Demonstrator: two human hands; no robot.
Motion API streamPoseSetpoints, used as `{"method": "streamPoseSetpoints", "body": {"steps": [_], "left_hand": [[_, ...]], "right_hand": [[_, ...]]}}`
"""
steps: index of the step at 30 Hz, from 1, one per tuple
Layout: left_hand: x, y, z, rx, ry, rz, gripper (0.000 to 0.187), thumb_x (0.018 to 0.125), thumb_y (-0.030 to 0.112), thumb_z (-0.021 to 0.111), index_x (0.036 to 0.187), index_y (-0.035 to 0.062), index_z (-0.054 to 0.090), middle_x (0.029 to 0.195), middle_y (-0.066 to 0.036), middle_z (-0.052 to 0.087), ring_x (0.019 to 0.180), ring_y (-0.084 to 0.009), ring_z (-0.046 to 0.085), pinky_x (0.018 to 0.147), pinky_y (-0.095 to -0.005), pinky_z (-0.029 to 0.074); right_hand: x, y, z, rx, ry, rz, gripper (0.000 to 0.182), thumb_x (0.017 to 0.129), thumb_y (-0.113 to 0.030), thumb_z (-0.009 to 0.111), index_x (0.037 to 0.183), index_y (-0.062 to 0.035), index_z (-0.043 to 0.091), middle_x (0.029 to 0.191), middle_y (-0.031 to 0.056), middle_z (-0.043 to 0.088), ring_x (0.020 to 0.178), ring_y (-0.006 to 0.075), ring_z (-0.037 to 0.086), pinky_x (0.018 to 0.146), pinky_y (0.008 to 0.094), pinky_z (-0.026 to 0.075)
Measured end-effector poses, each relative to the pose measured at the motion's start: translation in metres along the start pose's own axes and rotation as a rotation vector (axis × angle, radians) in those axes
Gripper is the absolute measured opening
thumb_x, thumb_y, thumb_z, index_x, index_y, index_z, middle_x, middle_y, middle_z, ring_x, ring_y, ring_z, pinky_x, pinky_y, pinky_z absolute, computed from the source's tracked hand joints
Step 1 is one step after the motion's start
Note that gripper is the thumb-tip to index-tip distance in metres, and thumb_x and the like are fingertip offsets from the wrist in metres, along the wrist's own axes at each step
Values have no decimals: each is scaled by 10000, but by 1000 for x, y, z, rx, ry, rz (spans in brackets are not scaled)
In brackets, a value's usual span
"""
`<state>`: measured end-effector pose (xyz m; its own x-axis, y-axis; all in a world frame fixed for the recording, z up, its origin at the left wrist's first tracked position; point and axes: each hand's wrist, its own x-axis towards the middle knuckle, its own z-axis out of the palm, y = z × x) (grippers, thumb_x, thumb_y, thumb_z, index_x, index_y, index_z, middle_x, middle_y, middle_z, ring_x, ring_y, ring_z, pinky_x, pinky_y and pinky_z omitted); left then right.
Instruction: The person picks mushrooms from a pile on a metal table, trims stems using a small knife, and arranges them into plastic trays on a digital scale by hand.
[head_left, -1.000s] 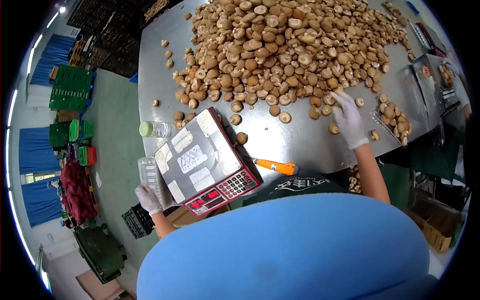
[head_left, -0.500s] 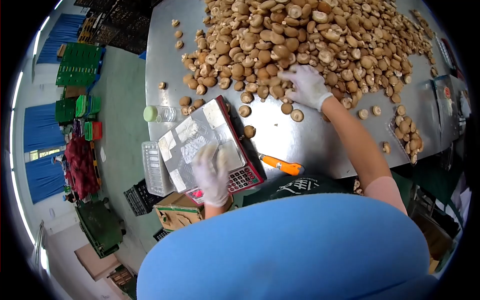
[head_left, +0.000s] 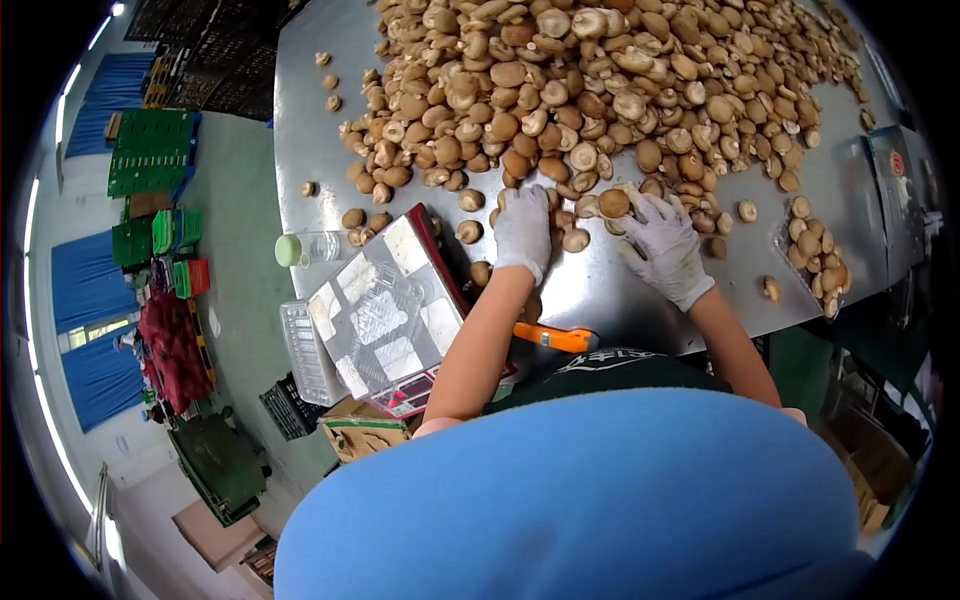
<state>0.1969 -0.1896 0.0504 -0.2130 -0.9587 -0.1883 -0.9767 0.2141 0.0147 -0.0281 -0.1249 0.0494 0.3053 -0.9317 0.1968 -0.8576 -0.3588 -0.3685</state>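
Observation:
A big heap of brown shiitake mushrooms (head_left: 560, 90) covers the far part of the metal table. At its near edge, my gloved left hand (head_left: 523, 235) has its fingers together and curled down over a shiitake mushroom; its cap peeks out beside the fingers, and most of the grip is hidden. My gloved right hand (head_left: 668, 245) is just to the right, thumb and fingers apart, with its fingertips against a brown mushroom cap (head_left: 614, 203). Between the hands lie a few loose mushrooms (head_left: 575, 240).
Clear plastic trays (head_left: 380, 315) rest on a red-framed scale (head_left: 415, 390) at the left. Near the table's front edge lies an orange-handled tool (head_left: 555, 337). A green-capped jar (head_left: 290, 249) stands at the left edge. A filled tray of mushrooms (head_left: 820, 255) sits at the right.
My left hand has moved from above the trays on the scale to the mushrooms. My right hand has drawn back from the heap, toward me and rightward. The view has shifted slightly.

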Motion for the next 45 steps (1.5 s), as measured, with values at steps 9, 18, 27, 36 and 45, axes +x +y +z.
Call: {"method": "streamPoseSetpoints", "body": {"steps": [9, 18, 27, 36, 45], "left_hand": [[-63, 11, 13, -603, -8, 185, 642, 848, 12, 588, 1462, 83, 413, 918, -208, 616, 844, -383, 636, 754, -460, 520], [-45, 11, -29, -757, -9, -10, 218, 794, 65, 630, 1008, 76, 672, 1016, -190, 639, 938, -376, 630, 858, -440, 519], [50, -3, -21, -473, 157, 19, 323, 877, 228, 635, 1171, 105, 687, 1134, -166, 677, 1003, -366, 664, 868, -432, 535], [6, -10, -2, -837, 1, -67, 564, 798, 106, 720, 1338, 86, 557, 1210, -171, 619, 1056, -320, 648, 902, -406, 527], [-44, -5, -32, -2083, -335, -66, 499, 879, 47, 622, 1360, -4, 501, 1119, -107, 636, 741, -145, 578, 719, -260, 498]], "right_hand": [[60, 19, -6, 377, 231, 161, 253, 903, -289, 674, 1041, -84, 728, 1118, 126, 685, 1052, 244, 627, 840, 353, 539], [96, -12, 15, -23, -195, 123, 521, 744, -305, 782, 1230, -179, 642, 1050, 46, 641, 1025, 277, 576, 938, 429, 460], [81, 1, 52, 88, 97, 49, 481, 715, -278, 800, 1142, -148, 623, 1078, 31, 655, 1086, 246, 581, 1067, 438, 369], [27, 18, -14, 551, 287, 216, 455, 774, -86, 735, 1213, -82, 613, 1158, 101, 588, 1089, 262, 594, 990, 339, 470], [12, 11, -55, 1813, 4, 775, 375, 893, -56, 563, 1260, 17, 585, 1178, 74, 625, 1041, 193, 629, 914, 306, 517]]}}
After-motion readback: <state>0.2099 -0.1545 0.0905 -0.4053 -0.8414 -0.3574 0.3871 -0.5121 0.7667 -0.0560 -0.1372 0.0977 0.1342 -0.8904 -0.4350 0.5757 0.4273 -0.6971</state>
